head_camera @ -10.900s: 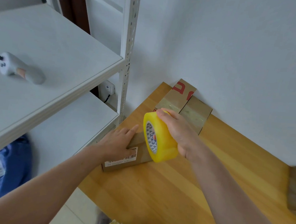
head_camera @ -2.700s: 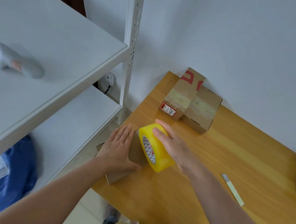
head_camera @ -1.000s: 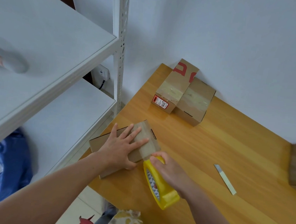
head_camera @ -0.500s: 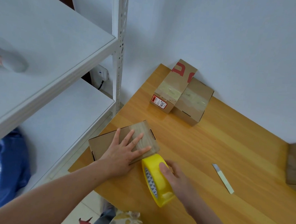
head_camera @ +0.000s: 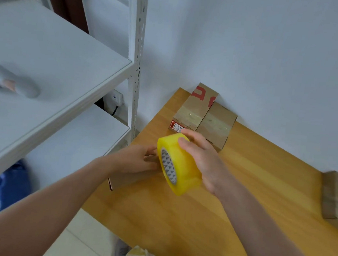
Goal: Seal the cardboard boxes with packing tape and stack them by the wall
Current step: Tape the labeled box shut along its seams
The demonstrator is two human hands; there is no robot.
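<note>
My right hand (head_camera: 205, 162) grips a yellow roll of packing tape (head_camera: 181, 166) and holds it above the wooden table (head_camera: 249, 189). Just left of the roll, my left hand (head_camera: 138, 159) rests on a small cardboard box (head_camera: 124, 179) at the table's left edge, with its fingertips close to the roll. That box is mostly hidden by my hand and the roll. Two taped boxes (head_camera: 195, 109) (head_camera: 217, 123) lie side by side against the wall at the far corner of the table.
A white metal rack (head_camera: 68, 65) stands left of the table, its upright post (head_camera: 136, 65) close to the table corner. A grey device (head_camera: 13, 83) lies on its shelf. Another cardboard box (head_camera: 335, 197) sits at the right edge. A wall socket (head_camera: 116, 100) shows behind the rack.
My right hand has lifted the tape roll from the box's near side to above the box. My left hand has stayed on the box, and the view has swung slightly.
</note>
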